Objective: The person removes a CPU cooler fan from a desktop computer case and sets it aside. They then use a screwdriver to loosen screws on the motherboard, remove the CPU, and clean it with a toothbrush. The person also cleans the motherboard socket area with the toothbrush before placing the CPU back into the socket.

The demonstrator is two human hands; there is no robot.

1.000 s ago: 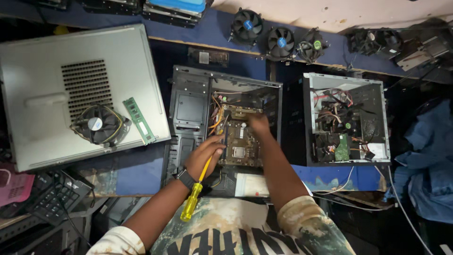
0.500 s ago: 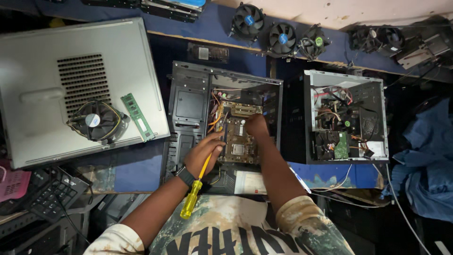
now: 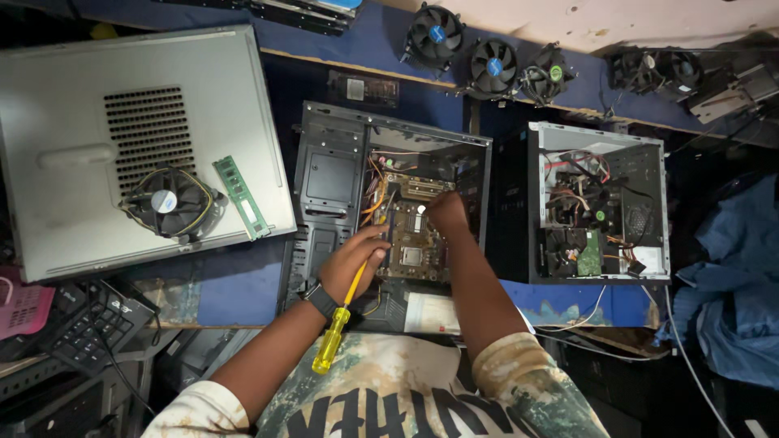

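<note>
An open black computer case (image 3: 329, 174) lies flat in front of me with a motherboard (image 3: 415, 243) inside and orange cables beside it. My left hand (image 3: 350, 261) grips a yellow-handled screwdriver (image 3: 334, 337), its shaft pointing up toward the board's left edge. My right hand (image 3: 446, 212) is inside the case with fingers closed on the top right part of the motherboard.
A grey case side panel (image 3: 73, 203) lies at the left with a cooler fan (image 3: 168, 203) and a green memory stick (image 3: 240, 197) on it. A second open case (image 3: 596, 207) stands at the right. Several fans (image 3: 493, 65) line the back. A keyboard (image 3: 85, 332) sits lower left.
The view has shifted slightly. Both hands stay in the case, the right hand moved a little on the motherboard's upper right.
</note>
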